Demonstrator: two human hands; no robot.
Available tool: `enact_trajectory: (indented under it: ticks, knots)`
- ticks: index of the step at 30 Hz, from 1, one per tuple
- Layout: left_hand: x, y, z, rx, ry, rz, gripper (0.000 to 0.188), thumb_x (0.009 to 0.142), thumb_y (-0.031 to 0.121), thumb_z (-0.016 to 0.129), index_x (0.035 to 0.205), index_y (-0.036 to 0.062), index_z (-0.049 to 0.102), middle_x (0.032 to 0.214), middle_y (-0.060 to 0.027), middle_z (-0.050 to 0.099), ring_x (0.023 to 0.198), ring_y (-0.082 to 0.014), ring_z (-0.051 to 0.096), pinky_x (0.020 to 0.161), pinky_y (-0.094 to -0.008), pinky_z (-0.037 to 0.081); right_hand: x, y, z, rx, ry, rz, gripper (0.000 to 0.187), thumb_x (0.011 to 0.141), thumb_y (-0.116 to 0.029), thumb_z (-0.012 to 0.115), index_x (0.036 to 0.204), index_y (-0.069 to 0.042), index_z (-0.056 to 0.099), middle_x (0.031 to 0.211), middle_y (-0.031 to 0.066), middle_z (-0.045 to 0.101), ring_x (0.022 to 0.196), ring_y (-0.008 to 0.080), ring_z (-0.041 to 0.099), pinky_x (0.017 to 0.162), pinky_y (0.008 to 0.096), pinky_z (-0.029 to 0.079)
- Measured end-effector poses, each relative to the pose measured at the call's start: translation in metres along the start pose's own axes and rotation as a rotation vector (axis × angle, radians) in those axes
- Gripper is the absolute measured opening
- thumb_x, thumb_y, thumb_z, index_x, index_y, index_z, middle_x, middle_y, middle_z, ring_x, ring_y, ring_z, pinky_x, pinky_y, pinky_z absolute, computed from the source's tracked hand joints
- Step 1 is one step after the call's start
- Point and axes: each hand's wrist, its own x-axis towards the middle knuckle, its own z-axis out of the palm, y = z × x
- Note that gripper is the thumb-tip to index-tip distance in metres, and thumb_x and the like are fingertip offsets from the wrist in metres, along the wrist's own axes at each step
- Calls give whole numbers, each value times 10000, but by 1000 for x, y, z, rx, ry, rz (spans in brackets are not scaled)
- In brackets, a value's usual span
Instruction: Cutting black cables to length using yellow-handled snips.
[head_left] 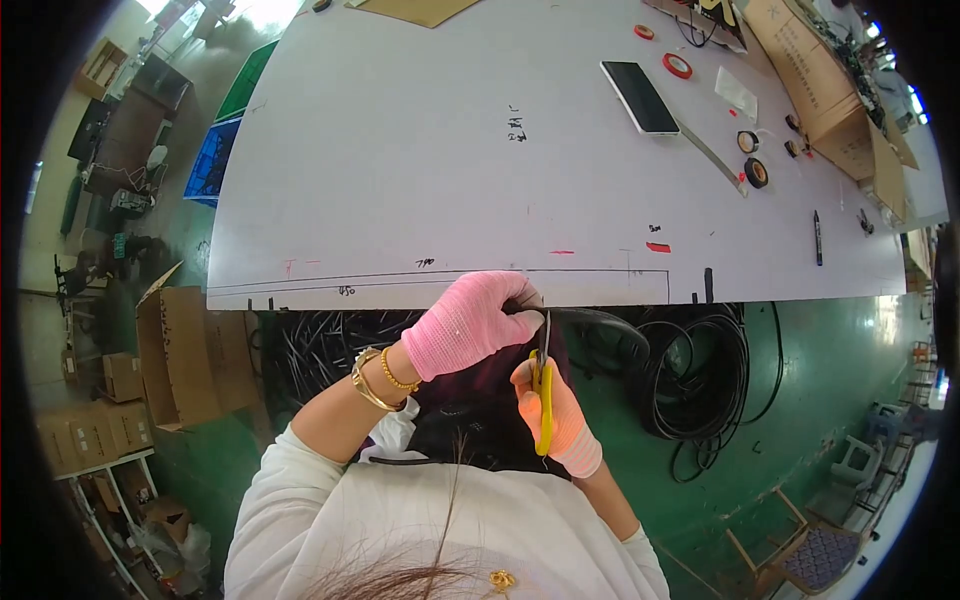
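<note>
At the table's near edge my left hand [470, 325], in a pink glove, is closed with thumb and fingers around the end of a black cable [600, 319]. From there the cable runs right, bending down toward a coil below the table. My right hand [562, 420], in a paler orange-pink glove with bare fingertips, grips yellow-handled scissors [545, 400]. Their narrow metal blades point up to the cable beside my left fingertips. Whether the blades touch the cable I cannot tell.
Marked lines run along the near edge of the white table [400, 180]. A phone [640, 97], a steel ruler [712, 157], tape rolls [678, 66] and a black marker [818, 238] lie toward the right. Coiled black cable [700, 375] hangs below; an open carton [195, 355] stands left.
</note>
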Motion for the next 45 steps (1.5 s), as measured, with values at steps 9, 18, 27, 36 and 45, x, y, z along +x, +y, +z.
enact_trajectory:
  ticks: [9, 18, 27, 36, 45]
  knots:
    - [-1, -1, -2, -11, -7, -32, 132, 833, 67, 668, 919, -34, 667, 768, -79, 656, 714, -130, 594, 726, -286, 528, 9, -14, 10, 1199, 183, 479, 303, 1085, -323, 456, 1030, -31, 518, 832, 27, 508, 721, 104, 538, 687, 177, 488]
    - [2, -3, -4, -4, -33, -30, 154, 835, 52, 657, 972, -18, 656, 836, -67, 666, 741, -125, 575, 752, -282, 525, 4, -9, 11, 85, 142, 226, 311, 1073, -315, 497, 963, -28, 538, 816, 25, 548, 690, 125, 494, 666, 228, 463]
    - [12, -6, -12, -303, -359, 195, 399, 804, -81, 458, 1159, -31, 635, 1090, -94, 686, 1029, -155, 624, 994, -324, 483, -4, -28, 15, -110, 139, 248, 290, 980, -295, 658, 892, -35, 566, 631, 3, 536, 552, 74, 467, 531, 243, 399]
    - [12, -13, -19, -443, -354, 101, 388, 772, -110, 447, 1104, -63, 644, 1080, -109, 698, 1033, -179, 676, 979, -317, 510, -15, -44, 8, -445, 168, 341, 205, 901, -161, 748, 865, -28, 595, 640, 28, 597, 531, 81, 514, 506, 256, 422]
    - [-32, 5, -47, -253, -295, 156, 354, 777, -92, 508, 1098, -52, 653, 1026, -108, 729, 997, -160, 687, 940, -311, 529, 23, -81, -23, -958, 256, -349, 235, 698, -10, 832, 810, -23, 626, 936, 51, 736, 630, 220, 485, 615, 323, 446]
